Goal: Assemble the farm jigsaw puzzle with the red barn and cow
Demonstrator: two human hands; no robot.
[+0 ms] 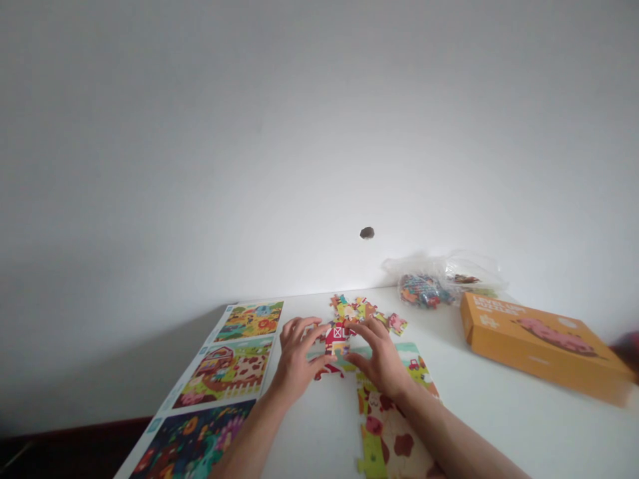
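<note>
Between my two hands is a small group of red barn puzzle pieces (338, 334). My left hand (298, 352) grips its left side, thumb below and fingers above. On the right side, my right hand (378, 354) holds it the same way, its wrist passing over the joined cow section (399, 442) of the puzzle. Another red puzzle piece (329, 373) lies just under my left thumb. Behind my hands a pile of loose puzzle pieces (355, 309) is spread on the white table. My fingers hide part of the barn group's edges.
A picture sheet (230, 368) with several printed scenes lies along the table's left side. Clear plastic bags (424, 291) of puzzle pieces rest against the wall at the back right. An orange puzzle box (539, 342) sits at the right. The wall has a small hole (367, 233).
</note>
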